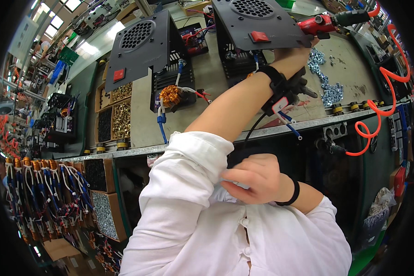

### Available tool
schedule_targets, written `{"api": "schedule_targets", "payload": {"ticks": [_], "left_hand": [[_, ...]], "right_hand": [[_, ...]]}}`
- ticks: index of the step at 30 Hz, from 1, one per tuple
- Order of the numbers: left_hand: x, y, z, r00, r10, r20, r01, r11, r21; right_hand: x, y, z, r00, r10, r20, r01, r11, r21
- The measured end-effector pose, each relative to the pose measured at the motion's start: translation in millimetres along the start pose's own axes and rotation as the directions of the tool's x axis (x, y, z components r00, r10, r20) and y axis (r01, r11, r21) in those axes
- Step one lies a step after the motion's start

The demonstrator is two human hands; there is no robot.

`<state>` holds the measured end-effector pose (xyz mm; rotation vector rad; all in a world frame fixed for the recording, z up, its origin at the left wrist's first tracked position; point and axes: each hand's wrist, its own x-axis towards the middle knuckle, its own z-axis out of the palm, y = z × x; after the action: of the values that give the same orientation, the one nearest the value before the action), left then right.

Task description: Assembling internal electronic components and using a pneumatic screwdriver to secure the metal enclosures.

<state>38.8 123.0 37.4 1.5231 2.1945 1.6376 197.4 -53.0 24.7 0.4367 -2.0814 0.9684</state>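
Right hand (255,179) curled narrow, pinching the rolled white sleeve (188,152) on the left arm. Past that, copper-coloured coil (169,95) over the counter (140,115), silver fasteners (332,94) piled to the right. Left hand (307,51) mostly hidden by the right-hand black panel (271,34); can't tell its grip. Red tool (315,25) just above it, at the panel's right edge.

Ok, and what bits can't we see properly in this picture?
In the head view:
- Most of the left hand: behind the black panel, so its grip is hidden.
- Whether the right hand pinches the sleeve: its own fingers cover the spot.
- The orange hose's upper end: cut off by the top edge.
- Each silver bit in the pile: too small to count.
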Motion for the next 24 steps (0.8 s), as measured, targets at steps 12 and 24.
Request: {"api": "schedule_targets", "payload": {"ticks": [12, 24], "left_hand": [[-1, -6, 2, 1.000, -0.005, -0.013, 0.004, 0.998, -0.058], [-8, 7, -13, 0.995, -0.095, 0.027, 0.098, 0.975, -0.199]], "right_hand": [[48, -17, 10, 0.950, -0.291, -0.117, 0.277, 0.953, -0.122], [22, 50, -108, 0.640, 0.260, -0.723, -0.246, 0.961, 0.128]]}}
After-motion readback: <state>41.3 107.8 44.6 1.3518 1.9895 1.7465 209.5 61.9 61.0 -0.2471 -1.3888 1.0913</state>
